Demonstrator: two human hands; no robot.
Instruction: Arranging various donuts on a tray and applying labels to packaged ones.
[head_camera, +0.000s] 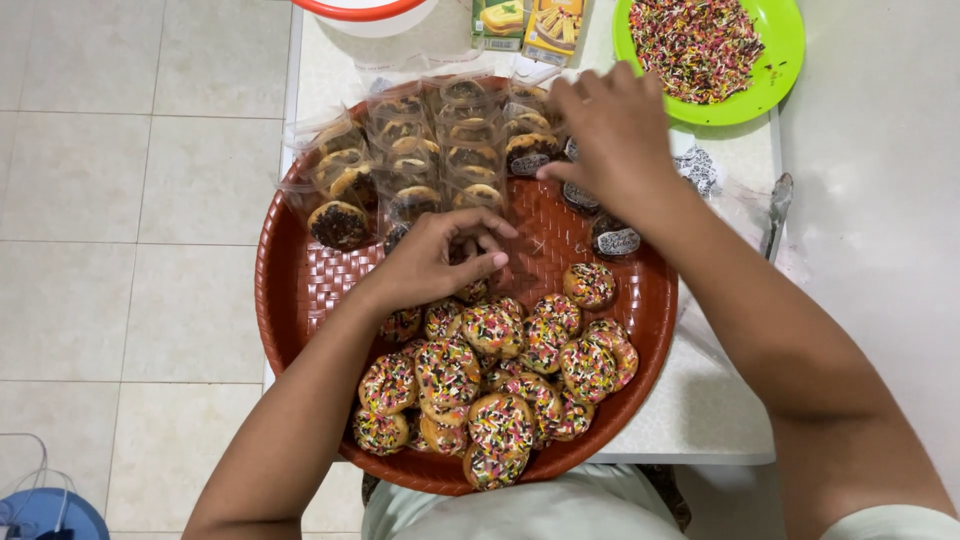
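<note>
Left hand: centre of frame, palm down over the middle of the tray, fingers curled inward and bunched; something small sits under the fingertips, but what they pinch cannot be told. Just below it, a sprinkled doughnut shows partly from under the fingers.

Right hand: upper centre-right, fingers bent and close together, thumb and forefinger pinching the edge of a bagged doughnut at the top of the tray.

Bagged doughnuts: clear wrappers, stacked in rows across the upper left part of the tray, touching one another. Two more wrapped pieces with dark labels lie just beside the right wrist.

Loose sprinkled doughnuts: heaped in the lower half of the tray, overlapping; one lies slightly apart, right of centre.

Round red woven tray: rests on a white table, rim overhanging the left edge.

Green plate of sprinkles: upper right. Two small boxes: top centre.
</note>
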